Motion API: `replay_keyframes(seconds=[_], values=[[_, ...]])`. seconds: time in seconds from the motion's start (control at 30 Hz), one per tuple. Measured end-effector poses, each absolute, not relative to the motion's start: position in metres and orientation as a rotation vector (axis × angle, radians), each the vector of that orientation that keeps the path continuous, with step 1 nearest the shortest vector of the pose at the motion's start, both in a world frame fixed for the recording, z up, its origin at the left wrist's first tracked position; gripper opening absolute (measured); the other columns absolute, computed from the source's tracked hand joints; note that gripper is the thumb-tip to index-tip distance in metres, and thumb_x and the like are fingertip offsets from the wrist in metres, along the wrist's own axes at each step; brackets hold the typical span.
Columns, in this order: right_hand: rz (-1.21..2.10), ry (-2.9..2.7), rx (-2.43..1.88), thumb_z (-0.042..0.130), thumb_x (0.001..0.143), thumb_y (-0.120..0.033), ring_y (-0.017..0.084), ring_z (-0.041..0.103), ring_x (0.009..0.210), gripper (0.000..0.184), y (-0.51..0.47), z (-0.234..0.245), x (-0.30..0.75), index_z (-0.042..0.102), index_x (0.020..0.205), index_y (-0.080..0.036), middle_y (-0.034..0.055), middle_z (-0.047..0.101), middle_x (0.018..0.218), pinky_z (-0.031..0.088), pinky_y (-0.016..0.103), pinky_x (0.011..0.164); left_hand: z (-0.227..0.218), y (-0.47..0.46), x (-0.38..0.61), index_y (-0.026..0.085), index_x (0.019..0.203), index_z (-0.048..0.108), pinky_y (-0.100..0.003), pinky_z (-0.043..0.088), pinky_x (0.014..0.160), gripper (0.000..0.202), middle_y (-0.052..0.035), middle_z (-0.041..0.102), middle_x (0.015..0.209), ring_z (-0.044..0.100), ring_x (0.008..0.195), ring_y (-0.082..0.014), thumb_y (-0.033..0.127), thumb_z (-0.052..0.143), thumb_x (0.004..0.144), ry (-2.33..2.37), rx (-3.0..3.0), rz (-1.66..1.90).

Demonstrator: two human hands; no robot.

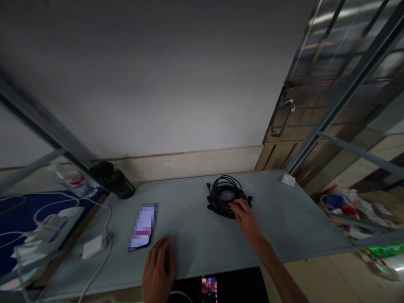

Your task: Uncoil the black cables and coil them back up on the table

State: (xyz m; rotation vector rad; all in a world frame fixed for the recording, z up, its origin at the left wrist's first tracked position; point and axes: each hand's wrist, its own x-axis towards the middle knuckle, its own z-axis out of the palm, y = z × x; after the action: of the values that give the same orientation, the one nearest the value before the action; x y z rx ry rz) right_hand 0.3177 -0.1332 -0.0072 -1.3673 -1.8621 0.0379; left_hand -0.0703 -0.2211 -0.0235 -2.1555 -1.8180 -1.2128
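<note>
A coiled black cable (227, 179) lies on the grey tabletop, right of the middle, with its plugs sticking out at the sides. My right hand (243, 214) reaches in from the lower right, its fingers closed on the near right edge of the coil; the fingertips are partly hidden among the loops. By the front edge of the table, my left hand (158, 265) rests with its thumb apart from the fingers and nothing visible in it. A phone (143, 227) with a lit, blurred screen lies just beyond my left hand.
A black bottle or jar (115, 181) leans at the back left, near a clear plastic bottle (75, 181). A white charger (94, 246) with a white cord (107, 252) lies at left. A small white object (288, 179) sits at the back right corner. Metal posts (322, 122) frame the table.
</note>
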Motion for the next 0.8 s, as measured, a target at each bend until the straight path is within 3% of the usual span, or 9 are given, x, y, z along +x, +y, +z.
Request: replay_keyframes(seconds=[0.1,0.2,0.33,0.47,0.53,0.63,0.73,0.8], values=[[0.038,-1.994,-1.366,0.048,0.097,0.003,0.028,0.069,0.133,0.06,-0.14,-0.012,0.311,0.079,0.139,-0.026,0.0113,0.071,0.135,0.055,0.056,0.128,-0.02,-0.214,-0.066,0.027,0.141,0.068,-0.061,0.063,0.109,0.033,-0.0134,0.075,0.137,0.074,0.126,-0.0369,0.04,0.057,0.113,-1.853,-2.145,-1.323],[-0.005,-2.064,-1.41,0.049,0.086,0.009,0.031,0.064,0.145,0.071,-0.141,-0.02,0.307,0.079,0.14,-0.026,0.0112,0.069,0.146,0.051,0.06,0.132,-0.005,-0.199,-0.04,0.027,0.144,0.067,-0.06,0.062,0.114,0.035,-0.0134,0.074,0.14,0.072,0.132,-0.0358,0.04,0.055,0.114,-1.91,-2.185,-1.45],[-0.095,-2.15,-1.424,0.051,0.087,0.009,0.033,0.06,0.152,0.07,-0.139,-0.021,0.309,0.08,0.14,-0.026,0.0111,0.067,0.154,0.057,0.058,0.127,0.029,-0.162,0.029,0.027,0.16,0.061,-0.057,0.055,0.125,0.045,-0.014,0.067,0.156,0.065,0.147,-0.0337,0.034,0.052,0.116,-1.746,-2.506,-1.498],[-0.127,-2.233,-1.397,0.055,0.089,0.008,0.031,0.063,0.15,0.067,-0.139,-0.009,0.315,0.08,0.14,-0.027,0.0104,0.068,0.156,0.054,0.058,0.13,0.039,-0.114,0.089,0.028,0.167,0.058,-0.061,0.043,0.136,0.05,-0.0127,0.052,0.176,0.048,0.165,-0.0349,0.037,0.049,0.119,-1.501,-2.767,-1.332],[-0.125,-2.236,-1.4,0.057,0.096,0.003,0.03,0.065,0.148,0.057,-0.141,-0.003,0.32,0.079,0.14,-0.026,0.011,0.068,0.156,0.051,0.059,0.133,0.028,-0.092,0.102,0.024,0.16,0.065,-0.065,0.043,0.135,0.048,-0.0152,0.055,0.174,0.046,0.166,-0.0381,0.043,0.051,0.118,-1.514,-2.818,-1.253],[-0.107,-2.187,-1.43,0.064,0.108,-0.016,0.03,0.066,0.147,0.037,-0.146,0.001,0.334,0.075,0.142,-0.025,0.012,0.069,0.155,0.047,0.063,0.135,0.005,-0.071,0.102,0.018,0.157,0.064,-0.064,0.043,0.135,0.05,-0.019,0.054,0.174,0.049,0.165,-0.0379,0.046,0.052,0.117,-1.582,-2.829,-1.265],[-0.061,-2.141,-1.455,0.069,0.111,-0.035,0.032,0.062,0.154,0.051,-0.148,-0.003,0.346,0.063,0.16,-0.025,0.014,0.065,0.162,0.05,0.062,0.133,-0.009,-0.062,0.095,0.018,0.163,0.058,-0.06,0.041,0.137,0.054,-0.0202,0.05,0.178,0.05,0.165,-0.0348,0.048,0.048,0.118,-1.64,-2.829,-1.323],[-0.061,-2.118,-1.452,0.067,0.113,-0.036,0.033,0.058,0.158,0.056,-0.151,-0.009,0.349,0.056,0.167,-0.024,0.0148,0.061,0.168,0.054,0.059,0.13,-0.011,-0.063,0.091,0.018,0.167,0.054,-0.059,0.039,0.139,0.058,-0.0204,0.046,0.181,0.046,0.167,-0.0341,0.049,0.047,0.119,-1.637,-2.863,-1.337]])
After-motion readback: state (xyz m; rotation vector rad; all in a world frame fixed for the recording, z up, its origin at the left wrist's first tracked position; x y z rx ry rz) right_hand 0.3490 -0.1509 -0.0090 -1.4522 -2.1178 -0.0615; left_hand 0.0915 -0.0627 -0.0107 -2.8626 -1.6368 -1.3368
